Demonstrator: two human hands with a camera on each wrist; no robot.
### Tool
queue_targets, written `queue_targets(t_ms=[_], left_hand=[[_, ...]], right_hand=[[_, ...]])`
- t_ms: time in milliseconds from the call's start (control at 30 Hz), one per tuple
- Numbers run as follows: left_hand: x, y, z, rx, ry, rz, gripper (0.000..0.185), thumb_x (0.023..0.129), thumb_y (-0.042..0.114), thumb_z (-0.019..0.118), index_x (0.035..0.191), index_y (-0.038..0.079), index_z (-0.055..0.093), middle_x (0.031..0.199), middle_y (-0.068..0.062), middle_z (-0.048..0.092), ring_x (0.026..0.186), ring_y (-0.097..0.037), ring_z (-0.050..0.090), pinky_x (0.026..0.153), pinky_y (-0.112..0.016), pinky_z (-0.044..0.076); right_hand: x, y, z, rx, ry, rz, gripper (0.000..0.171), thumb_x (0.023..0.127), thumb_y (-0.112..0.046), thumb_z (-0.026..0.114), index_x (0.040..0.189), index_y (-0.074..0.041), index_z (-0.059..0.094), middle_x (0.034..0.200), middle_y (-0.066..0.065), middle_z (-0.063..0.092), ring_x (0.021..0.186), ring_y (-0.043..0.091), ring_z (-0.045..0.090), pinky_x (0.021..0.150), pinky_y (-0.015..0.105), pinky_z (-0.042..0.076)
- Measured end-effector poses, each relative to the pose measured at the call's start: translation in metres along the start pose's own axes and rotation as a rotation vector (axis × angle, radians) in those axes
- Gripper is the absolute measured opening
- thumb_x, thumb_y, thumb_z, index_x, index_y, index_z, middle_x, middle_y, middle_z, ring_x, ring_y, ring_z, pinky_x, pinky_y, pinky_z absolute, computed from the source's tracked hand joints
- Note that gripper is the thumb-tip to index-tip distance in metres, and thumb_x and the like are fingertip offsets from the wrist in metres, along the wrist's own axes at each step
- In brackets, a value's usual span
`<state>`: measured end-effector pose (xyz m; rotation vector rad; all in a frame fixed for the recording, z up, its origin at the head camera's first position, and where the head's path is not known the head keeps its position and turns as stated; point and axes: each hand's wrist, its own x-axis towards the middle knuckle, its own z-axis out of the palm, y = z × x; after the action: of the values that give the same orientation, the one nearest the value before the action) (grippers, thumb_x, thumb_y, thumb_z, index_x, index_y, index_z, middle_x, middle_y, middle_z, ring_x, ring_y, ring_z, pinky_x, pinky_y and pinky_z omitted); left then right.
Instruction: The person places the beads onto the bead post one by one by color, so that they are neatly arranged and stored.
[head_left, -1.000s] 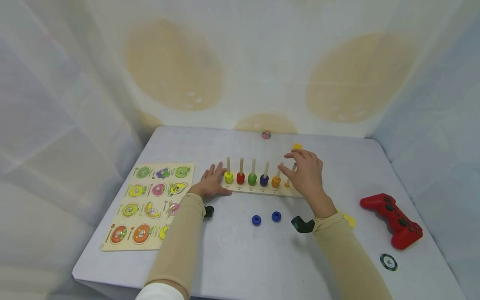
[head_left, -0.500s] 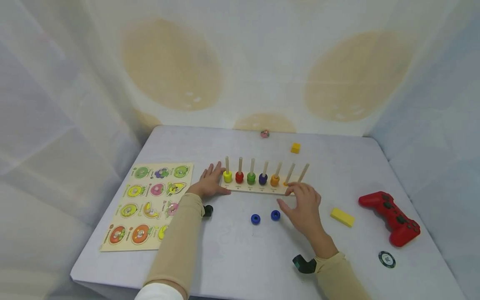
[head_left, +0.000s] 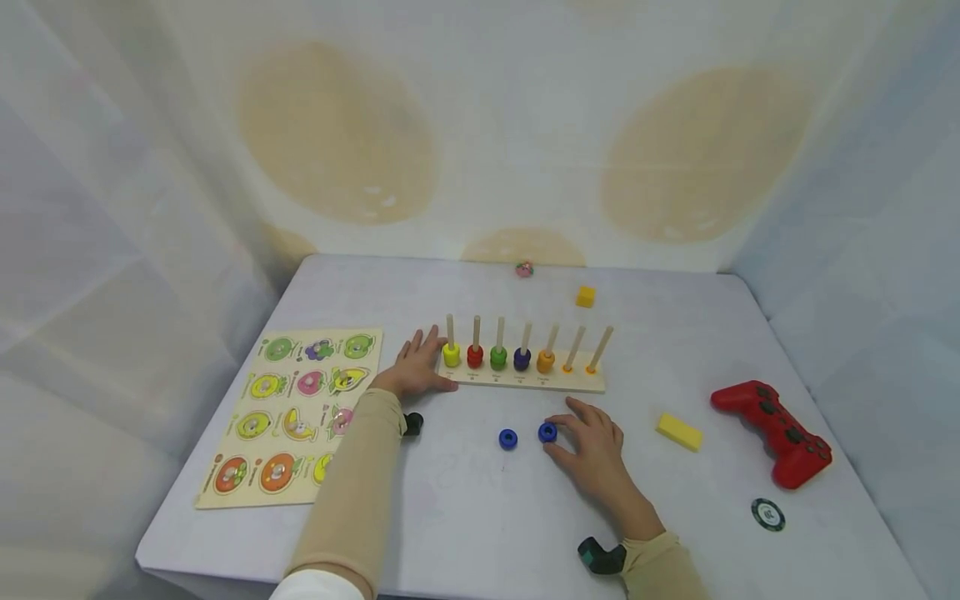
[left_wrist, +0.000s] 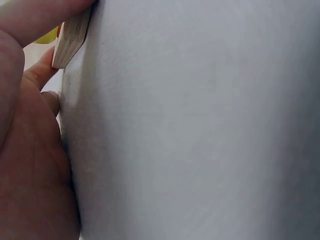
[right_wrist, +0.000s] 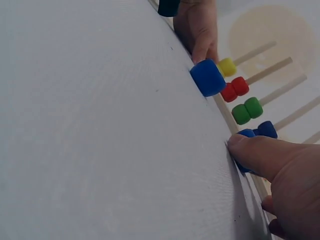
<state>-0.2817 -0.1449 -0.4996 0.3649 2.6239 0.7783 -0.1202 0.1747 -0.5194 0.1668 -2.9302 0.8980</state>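
A wooden peg board (head_left: 525,382) holds several upright pegs; yellow, red, green, purple and orange rings sit on the left ones, and the two right pegs are bare. My left hand (head_left: 416,367) rests flat on the table against the board's left end (left_wrist: 72,35). My right hand (head_left: 588,450) lies low on the table in front of the board, its thumb (right_wrist: 260,155) touching a loose blue ring (head_left: 547,432). A second blue ring (head_left: 508,438) lies just to the left, also in the right wrist view (right_wrist: 207,77).
A fruit puzzle board (head_left: 300,408) lies at the left. A yellow cube (head_left: 585,296) and a small pink thing (head_left: 524,268) sit behind the pegs. To the right are a yellow block (head_left: 678,432), a red game controller (head_left: 772,432) and a dark chip (head_left: 768,513).
My right hand has drawn back from the right-hand pegs, come down to the table and moved left to the blue ring. The left hand has stayed at the board's end.
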Motion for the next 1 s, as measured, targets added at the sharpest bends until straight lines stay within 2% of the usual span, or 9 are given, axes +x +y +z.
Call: queue_targets(t_ms=[200,300,400,500,600,700,833,1000], left_hand=[[0.0,-0.001,0.001,0.007,-0.005,0.007,0.097,0.084,0.041,0.082,0.161,0.02,0.028,0.174,-0.003,-0.008,0.16,-0.028,-0.016,0.131,-0.049,-0.007],[-0.001,0.0,0.002,0.006,-0.006,0.011,0.096,0.084,0.042,0.081,0.161,0.02,0.029,0.174,-0.003,-0.008,0.16,-0.028,-0.015,0.131,-0.049,-0.007],[-0.001,0.001,0.001,0.002,-0.005,0.012,0.096,0.084,0.042,0.081,0.161,0.019,0.028,0.174,-0.003,-0.008,0.16,-0.028,-0.016,0.131,-0.049,-0.008],[-0.003,0.002,-0.001,-0.005,-0.008,0.015,0.096,0.084,0.042,0.081,0.161,0.019,0.028,0.174,-0.003,-0.009,0.16,-0.028,-0.016,0.131,-0.049,-0.008],[-0.003,0.001,-0.004,-0.014,-0.003,0.012,0.097,0.084,0.041,0.081,0.161,0.019,0.028,0.174,-0.003,-0.008,0.16,-0.028,-0.016,0.131,-0.049,-0.008],[-0.003,-0.001,-0.003,-0.013,-0.002,0.011,0.096,0.085,0.041,0.08,0.162,0.018,0.027,0.174,-0.003,-0.008,0.16,-0.028,-0.017,0.131,-0.049,-0.008],[-0.003,-0.002,-0.002,-0.01,-0.015,0.013,0.097,0.087,0.04,0.078,0.164,0.019,0.022,0.174,-0.002,-0.011,0.16,-0.027,-0.018,0.131,-0.048,-0.009],[-0.001,-0.002,-0.001,-0.002,-0.03,0.009,0.099,0.088,0.043,0.077,0.165,0.021,0.018,0.174,0.0,-0.012,0.16,-0.025,-0.019,0.131,-0.047,-0.009]], right_hand=[[-0.002,0.0,0.002,0.024,-0.001,0.029,0.034,0.087,-0.03,0.081,0.118,-0.021,0.072,0.156,0.015,0.046,0.146,0.043,0.033,0.115,0.069,0.017],[-0.001,0.001,0.001,0.057,0.038,0.046,0.034,0.087,-0.03,0.081,0.118,-0.018,0.071,0.153,0.015,0.05,0.145,0.042,0.035,0.115,0.068,0.018],[0.002,0.001,-0.004,0.107,0.141,0.056,0.035,0.087,-0.028,0.081,0.117,-0.014,0.07,0.149,0.016,0.054,0.142,0.042,0.038,0.114,0.066,0.021],[0.011,-0.001,-0.016,0.17,0.288,0.048,0.036,0.088,-0.024,0.081,0.118,-0.009,0.068,0.146,0.017,0.054,0.141,0.041,0.038,0.113,0.064,0.024],[0.028,-0.005,-0.035,0.217,0.432,0.001,0.038,0.088,-0.018,0.081,0.12,-0.004,0.066,0.144,0.019,0.054,0.139,0.042,0.038,0.111,0.063,0.027],[0.049,-0.012,-0.054,0.226,0.524,-0.046,0.039,0.089,-0.018,0.08,0.121,-0.001,0.065,0.143,0.02,0.054,0.138,0.043,0.038,0.109,0.063,0.028],[0.072,-0.021,-0.072,0.191,0.549,-0.051,0.039,0.091,-0.022,0.078,0.122,-0.002,0.065,0.144,0.02,0.052,0.139,0.045,0.035,0.11,0.065,0.026],[0.086,-0.031,-0.083,0.114,0.503,0.022,0.041,0.091,-0.026,0.078,0.123,-0.004,0.067,0.147,0.02,0.05,0.143,0.044,0.032,0.115,0.065,0.024]])
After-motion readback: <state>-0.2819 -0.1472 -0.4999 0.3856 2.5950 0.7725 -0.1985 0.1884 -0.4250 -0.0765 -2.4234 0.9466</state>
